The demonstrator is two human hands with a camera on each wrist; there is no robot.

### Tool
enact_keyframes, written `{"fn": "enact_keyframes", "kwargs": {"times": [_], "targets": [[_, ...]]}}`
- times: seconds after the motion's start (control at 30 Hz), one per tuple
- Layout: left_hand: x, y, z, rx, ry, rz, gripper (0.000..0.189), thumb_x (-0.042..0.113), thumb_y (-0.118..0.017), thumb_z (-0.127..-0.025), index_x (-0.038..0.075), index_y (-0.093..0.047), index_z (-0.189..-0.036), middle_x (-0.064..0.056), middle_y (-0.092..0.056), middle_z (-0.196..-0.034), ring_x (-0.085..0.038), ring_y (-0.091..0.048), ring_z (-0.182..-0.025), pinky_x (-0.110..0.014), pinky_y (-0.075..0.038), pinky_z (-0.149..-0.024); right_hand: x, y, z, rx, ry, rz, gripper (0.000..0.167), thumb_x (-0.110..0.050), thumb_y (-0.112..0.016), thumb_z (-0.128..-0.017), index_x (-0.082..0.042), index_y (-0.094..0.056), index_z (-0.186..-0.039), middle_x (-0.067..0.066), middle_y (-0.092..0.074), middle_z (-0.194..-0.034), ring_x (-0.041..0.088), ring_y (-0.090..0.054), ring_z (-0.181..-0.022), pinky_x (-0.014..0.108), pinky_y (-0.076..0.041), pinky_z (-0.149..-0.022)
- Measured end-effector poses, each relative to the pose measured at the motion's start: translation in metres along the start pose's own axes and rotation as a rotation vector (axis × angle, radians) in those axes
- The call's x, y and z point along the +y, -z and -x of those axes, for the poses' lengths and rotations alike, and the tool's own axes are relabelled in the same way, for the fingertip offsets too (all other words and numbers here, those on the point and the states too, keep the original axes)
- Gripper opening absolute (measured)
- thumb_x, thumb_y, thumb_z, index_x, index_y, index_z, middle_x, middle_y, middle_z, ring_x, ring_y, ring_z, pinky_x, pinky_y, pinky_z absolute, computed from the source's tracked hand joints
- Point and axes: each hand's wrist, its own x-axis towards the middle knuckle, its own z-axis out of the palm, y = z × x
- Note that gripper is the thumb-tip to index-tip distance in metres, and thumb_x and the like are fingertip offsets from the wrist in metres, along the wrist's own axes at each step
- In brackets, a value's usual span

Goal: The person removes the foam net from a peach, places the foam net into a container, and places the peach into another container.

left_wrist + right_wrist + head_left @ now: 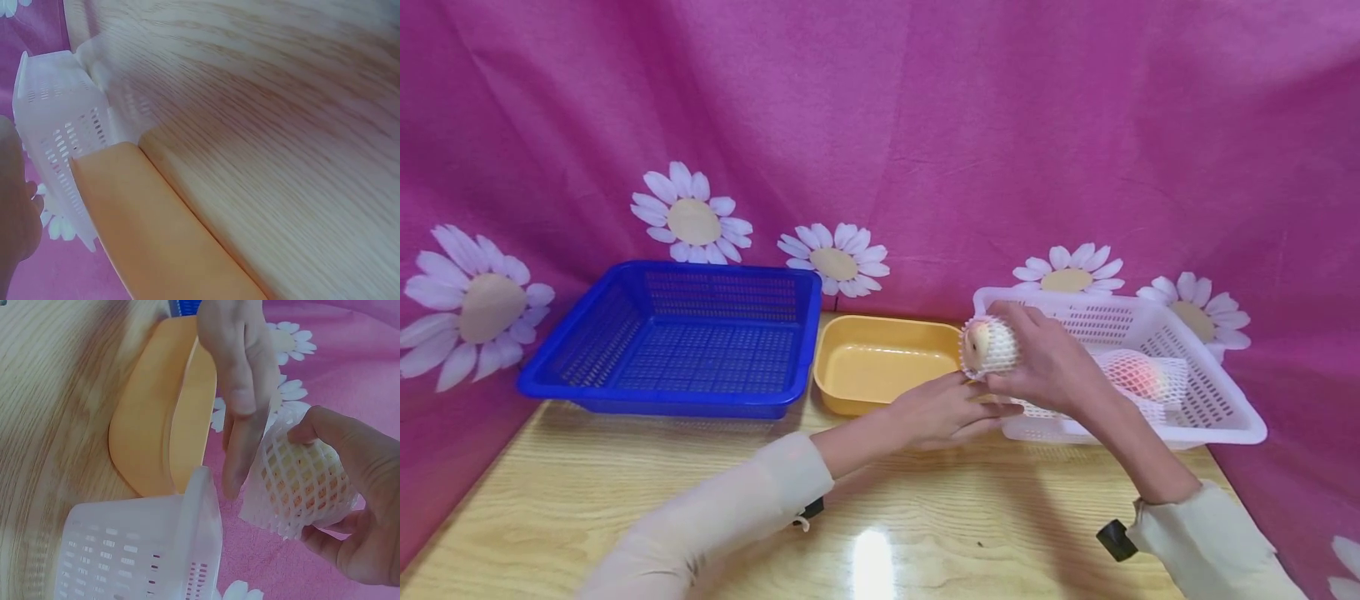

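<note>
My right hand [1048, 358] grips a peach [306, 481] in a white foam net sleeve, thumb on one side and fingers on the other. It holds the fruit above the near left part of a white basket [1225, 429]. Close beside the peach, my left hand [943, 410] reaches across with its fingers straight, fingertips right at the sleeve's lower edge in the head view. In the right wrist view the left fingers [240, 425] point down next to the sleeve's open end. Another net-wrapped peach [1138, 377] lies inside the white basket.
A yellow tub [887, 323] stands left of the white basket, behind my left hand. Farther left is a large blue basket [662, 398]. All stand on a wooden table [970, 533], with a pink flowered cloth [925, 125] hanging behind and at the sides.
</note>
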Motion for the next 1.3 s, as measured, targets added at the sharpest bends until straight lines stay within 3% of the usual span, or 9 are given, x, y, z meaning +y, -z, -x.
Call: {"fn": "enact_keyframes", "kwargs": {"times": [0.33, 0.53, 0.8, 1.3], "targets": [[-0.001, 0.009, 0.019, 0.071, -0.006, 0.153, 0.041, 0.032, -0.041, -0.108, 0.02, -0.053, -0.146, 0.0, -0.042, -0.154, -0.019, -0.023, -0.148, -0.028, -0.002, -0.119, -0.002, -0.002, 0.001, -0.008, -0.001, -0.002, 0.085, -0.022, -0.089, -0.064, -0.009, -0.048, -0.137, 0.018, -0.058, -0.127, 0.038, -0.061, -0.105, 0.056, -0.052, -0.083], [-0.002, 0.013, 0.031, 0.101, 0.002, 0.231, 0.04, 0.029, -0.044, -0.107, 0.018, -0.055, -0.144, -0.003, -0.045, -0.153, -0.02, -0.031, -0.144, -0.026, -0.008, -0.119, -0.004, -0.004, 0.002, -0.002, 0.009, 0.0, 0.082, -0.022, -0.087, -0.063, -0.009, -0.049, -0.134, 0.018, -0.059, -0.126, 0.036, -0.061, -0.105, 0.053, -0.053, -0.082], [-0.007, 0.015, 0.047, 0.105, 0.026, 0.17, 0.041, 0.031, -0.047, -0.106, 0.022, -0.054, -0.145, -0.004, -0.046, -0.152, -0.022, -0.037, -0.141, -0.027, -0.011, -0.119, -0.008, -0.007, 0.004, 0.008, 0.029, 0.011, 0.079, -0.022, -0.086, -0.062, -0.011, -0.051, -0.132, 0.015, -0.06, -0.121, 0.032, -0.061, -0.101, 0.051, -0.054, -0.08], [-0.009, 0.019, 0.074, 0.171, 0.012, 0.214, 0.041, 0.024, -0.051, -0.104, 0.016, -0.055, -0.144, -0.008, -0.052, -0.146, -0.024, -0.045, -0.136, -0.031, -0.02, -0.118, -0.017, -0.017, 0.008, -0.032, -0.009, 0.001, 0.08, -0.028, -0.087, -0.062, -0.016, -0.051, -0.132, 0.01, -0.062, -0.112, 0.027, -0.061, -0.092, 0.045, -0.055, -0.069]]}}
